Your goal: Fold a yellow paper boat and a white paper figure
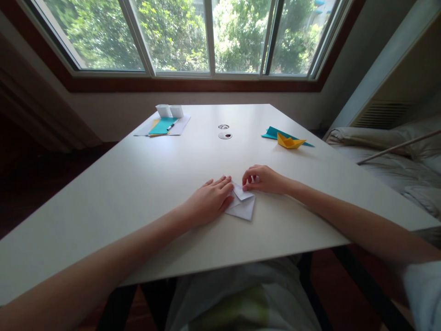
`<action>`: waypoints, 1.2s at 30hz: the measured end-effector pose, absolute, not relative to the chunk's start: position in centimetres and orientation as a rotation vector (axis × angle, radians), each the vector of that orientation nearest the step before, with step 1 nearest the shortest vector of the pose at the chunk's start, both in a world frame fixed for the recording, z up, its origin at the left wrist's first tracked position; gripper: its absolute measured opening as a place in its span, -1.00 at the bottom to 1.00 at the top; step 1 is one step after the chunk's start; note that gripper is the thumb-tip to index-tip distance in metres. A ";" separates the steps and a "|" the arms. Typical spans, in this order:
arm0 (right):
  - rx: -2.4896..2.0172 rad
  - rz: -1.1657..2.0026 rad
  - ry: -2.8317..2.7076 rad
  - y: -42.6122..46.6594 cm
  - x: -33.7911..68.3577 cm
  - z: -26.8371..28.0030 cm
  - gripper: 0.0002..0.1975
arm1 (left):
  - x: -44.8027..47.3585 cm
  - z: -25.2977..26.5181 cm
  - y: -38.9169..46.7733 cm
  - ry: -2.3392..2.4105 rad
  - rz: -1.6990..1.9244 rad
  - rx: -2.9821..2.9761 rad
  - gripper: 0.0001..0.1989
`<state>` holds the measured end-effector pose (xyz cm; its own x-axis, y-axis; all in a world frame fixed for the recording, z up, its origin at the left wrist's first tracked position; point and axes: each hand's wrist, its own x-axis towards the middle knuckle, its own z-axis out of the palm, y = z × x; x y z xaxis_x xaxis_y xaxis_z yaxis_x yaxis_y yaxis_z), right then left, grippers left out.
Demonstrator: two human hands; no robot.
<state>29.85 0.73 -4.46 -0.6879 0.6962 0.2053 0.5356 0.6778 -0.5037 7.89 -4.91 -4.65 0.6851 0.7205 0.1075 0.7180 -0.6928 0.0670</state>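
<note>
A small folded sheet of white paper (244, 210) lies on the white table in front of me, with a triangular flap on its upper side. My left hand (214, 198) rests flat over its left part, fingers stretched out, and hides that side. At the upper right edge of the paper, my right hand (259, 179) has its fingers curled, with thumb and fingertips closed at the flap. The palm side and part of the pinch are hidden.
A yellow paper boat (290, 141) and a teal folded paper (272, 132) stand at the far right of the table (113, 193). Teal sheets (161, 125), a pen (172, 124) and two white paper boxes (177, 111) sit far left. Two round table inserts (225, 135) lie mid-back.
</note>
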 end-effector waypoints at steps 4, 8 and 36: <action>-0.979 0.559 -2.515 1.0 29.8 -4.7 -0.76 | 7.9 -4.7 -4.9 1.231 0.200 2.856 -0.66; -0.952 0.603 -2.553 0.5 30.2 -4.0 -0.77 | 8.0 -4.8 -4.9 1.243 0.213 2.847 -0.66; -0.369 -0.252 -2.858 -2.3 29.7 -3.3 -0.77 | 8.1 -4.5 -5.4 1.318 0.223 2.893 -0.61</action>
<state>29.71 -2.31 -3.30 -0.9371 0.2269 0.2651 0.2698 0.9530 0.1381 8.13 -5.39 -4.54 0.6483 0.7474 0.1456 0.7538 -0.6570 0.0162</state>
